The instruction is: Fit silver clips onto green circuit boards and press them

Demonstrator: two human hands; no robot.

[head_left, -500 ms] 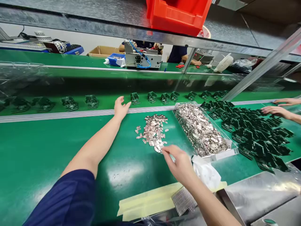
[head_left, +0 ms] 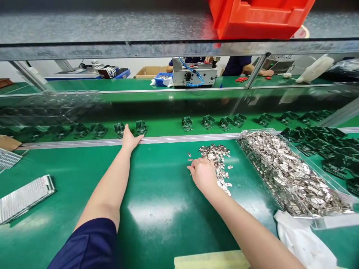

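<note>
Two bare hands at a green worktop (head_left: 157,175), well apart. The left hand (head_left: 129,142) reaches across a pale metal rail (head_left: 174,139), thumb and fingers spread, between two circuit-board assemblies: the left-hand assembly (head_left: 119,129) lies just beside the fingers, the right-hand assembly (head_left: 141,127) just beyond the thumb; contact with either cannot be told. Further assemblies stand in a row along the green strip (head_left: 165,125) behind the rail. The right hand (head_left: 204,175), fingers curled, is at the left side of a loose pile of small metal pieces (head_left: 215,151); whether its fingertips pinch a piece cannot be told. Right of the pile, a clear box (head_left: 333,221) holds many similar pieces; beyond it lie heaped dark green boards (head_left: 322,144). A white cloth-like bundle (head_left: 305,241) lies near the box's front end.
</note>
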